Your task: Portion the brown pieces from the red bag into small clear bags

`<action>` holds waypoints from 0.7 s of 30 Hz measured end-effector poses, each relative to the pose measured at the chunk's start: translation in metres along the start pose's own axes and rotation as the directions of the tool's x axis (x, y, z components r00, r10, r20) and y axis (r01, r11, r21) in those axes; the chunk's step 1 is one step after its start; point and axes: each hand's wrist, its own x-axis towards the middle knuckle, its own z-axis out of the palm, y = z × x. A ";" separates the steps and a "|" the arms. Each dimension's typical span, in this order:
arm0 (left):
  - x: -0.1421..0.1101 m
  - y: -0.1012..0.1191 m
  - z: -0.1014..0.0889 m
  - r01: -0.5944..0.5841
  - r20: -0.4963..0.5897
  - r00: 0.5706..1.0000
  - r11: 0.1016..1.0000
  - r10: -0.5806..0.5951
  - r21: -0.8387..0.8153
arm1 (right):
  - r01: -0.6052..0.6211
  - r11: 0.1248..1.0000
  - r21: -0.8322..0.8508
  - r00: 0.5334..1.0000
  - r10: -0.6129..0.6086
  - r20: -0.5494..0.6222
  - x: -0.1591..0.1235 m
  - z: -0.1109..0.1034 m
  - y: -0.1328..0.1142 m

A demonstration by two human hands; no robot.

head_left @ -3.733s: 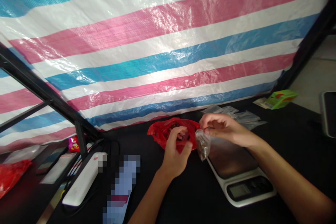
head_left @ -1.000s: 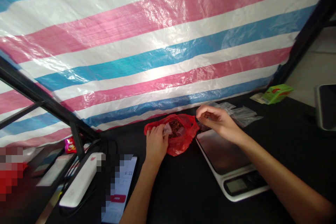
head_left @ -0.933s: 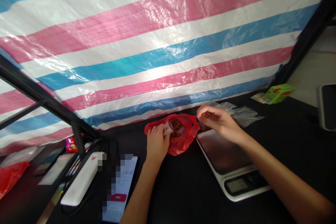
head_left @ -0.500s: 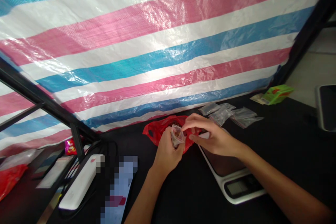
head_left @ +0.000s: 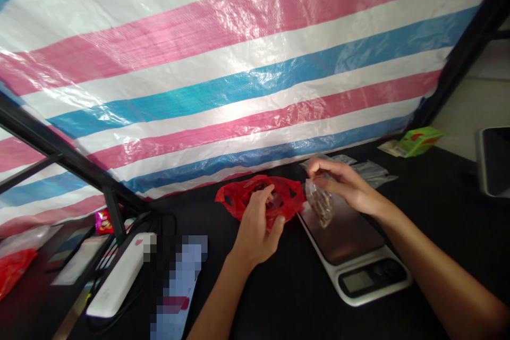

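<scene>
My right hand (head_left: 340,185) pinches the top of a small clear bag (head_left: 320,205) with brown bits in it. The bag hangs just above the steel plate of a white kitchen scale (head_left: 350,247). My left hand (head_left: 258,223) rests at the open mouth of a red plastic bag (head_left: 239,199) on the black table, fingers curled into it. What those fingers hold, if anything, is hidden.
Several small clear bags (head_left: 368,171) lie behind my right hand. A green box (head_left: 420,141) sits at the far right, a white power strip (head_left: 115,276) and a phone (head_left: 177,289) at the lower left. A striped tarp (head_left: 239,64) hangs behind the table.
My hands met over the red bag half a second ago; now they have parted. My right hand carried the small filled bag right, over the scale, and my left hand stayed at the red bag.
</scene>
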 end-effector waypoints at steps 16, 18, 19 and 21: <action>0.005 -0.002 -0.004 0.053 -0.036 0.998 0.995 -0.050 0.083 | -0.026 0.901 -0.432 0.985 0.095 0.141 0.003 -0.011 0.022; 0.006 -0.002 -0.004 0.060 -0.066 0.996 0.992 -0.053 0.114 | 0.004 0.882 -0.470 0.996 0.037 0.078 0.006 -0.014 0.026; 0.007 -0.002 -0.004 0.070 -0.084 0.995 0.989 -0.059 0.127 | 0.016 0.878 -0.478 0.999 0.010 0.053 0.007 -0.015 0.029; 0.007 -0.003 -0.005 0.089 -0.116 0.991 0.986 -0.073 0.141 | 0.034 0.879 -0.475 0.999 -0.032 0.013 0.008 -0.018 0.033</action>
